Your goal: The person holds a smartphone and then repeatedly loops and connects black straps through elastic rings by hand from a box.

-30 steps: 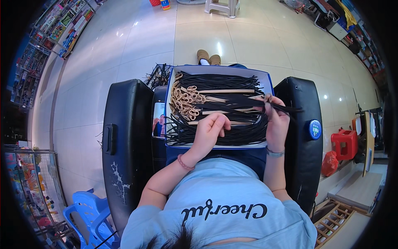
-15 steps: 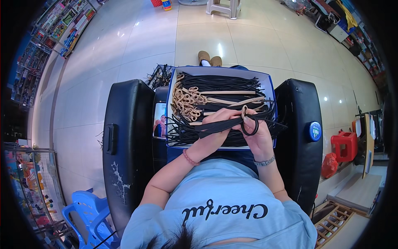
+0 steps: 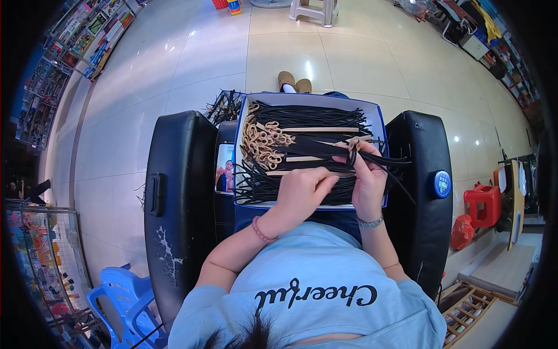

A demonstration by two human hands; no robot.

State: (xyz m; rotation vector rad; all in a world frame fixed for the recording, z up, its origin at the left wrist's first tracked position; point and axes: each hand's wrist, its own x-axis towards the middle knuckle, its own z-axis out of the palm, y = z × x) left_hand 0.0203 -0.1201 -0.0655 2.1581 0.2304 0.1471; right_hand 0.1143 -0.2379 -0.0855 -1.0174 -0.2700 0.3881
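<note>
- Head view: the right hand [image 3: 369, 177] has its grip closed on a black strap [image 3: 378, 157] with a small tan loop at its end, above the right part of an open box [image 3: 317, 100] on the lap.
- The left hand [image 3: 305, 192] is curled over the box's near middle, its grip narrow; I cannot tell whether anything is pinched in it.
- Tan loops [image 3: 261, 142] crowd the box's left side, with black strands [image 3: 311, 114] running rightward.
- The strap's tails hang past the box's right edge toward the right armrest [image 3: 418, 203]; they might snag there if pulled sharply.
- A loose pinch could let the loop slip open.
- Strands lying close below could tangle with the tails.
- Tilting knees could spill the box.
</note>
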